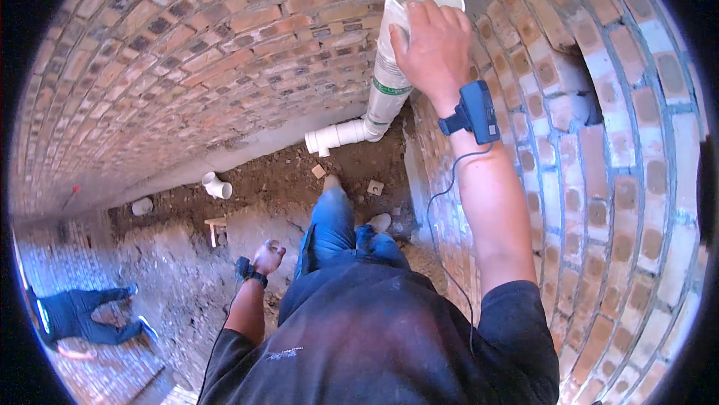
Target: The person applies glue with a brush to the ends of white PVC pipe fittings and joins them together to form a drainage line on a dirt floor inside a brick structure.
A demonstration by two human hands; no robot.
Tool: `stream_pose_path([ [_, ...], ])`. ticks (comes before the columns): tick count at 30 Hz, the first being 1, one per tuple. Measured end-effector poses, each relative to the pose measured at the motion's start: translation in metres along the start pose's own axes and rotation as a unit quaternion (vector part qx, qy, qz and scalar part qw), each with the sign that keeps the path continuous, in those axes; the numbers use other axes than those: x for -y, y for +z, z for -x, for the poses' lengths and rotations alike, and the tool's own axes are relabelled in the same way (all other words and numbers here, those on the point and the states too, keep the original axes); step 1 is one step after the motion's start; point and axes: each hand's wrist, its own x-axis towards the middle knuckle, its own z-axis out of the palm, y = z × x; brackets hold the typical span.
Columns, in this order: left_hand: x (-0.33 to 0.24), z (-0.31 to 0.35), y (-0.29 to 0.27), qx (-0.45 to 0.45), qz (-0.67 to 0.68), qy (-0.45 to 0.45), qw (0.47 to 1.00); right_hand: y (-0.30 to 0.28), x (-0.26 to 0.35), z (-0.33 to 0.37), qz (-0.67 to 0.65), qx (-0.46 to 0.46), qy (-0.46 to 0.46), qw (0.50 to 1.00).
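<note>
A tall white plastic pipe (391, 71) with a green printed band stands in the corner between two brick walls. My right hand (434, 45) grips its upper end, with the fingers hooked over the round open rim. At the bottom, the pipe meets an elbow (372, 129), and a white branch fitting (323, 140) runs on from it to the left, low over the soil. My left hand (268, 257) hangs down at my side, away from the pipe. Its fingers are loosely bent and apart, with nothing seen in them.
A loose white pipe fitting (216, 186) lies on the soil, near a small wooden stool-like piece (216, 230). Brick pieces (375, 188) lie by my feet. The right brick wall has a hole (588, 86). Another person (86, 315) is at the far left.
</note>
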Motion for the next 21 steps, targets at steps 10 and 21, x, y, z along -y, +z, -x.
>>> stream_pose_path([
  [10, -0.061, -0.015, 0.009, 0.008, -0.039, 0.008, 0.999, 0.0, -0.014, 0.005, -0.058, -0.006, 0.016, 0.998],
  [21, -0.207, -0.158, -0.03, 0.038, -0.11, 0.159, 0.981, 0.005, -0.021, 0.003, -0.083, 0.008, 0.037, 0.996],
])
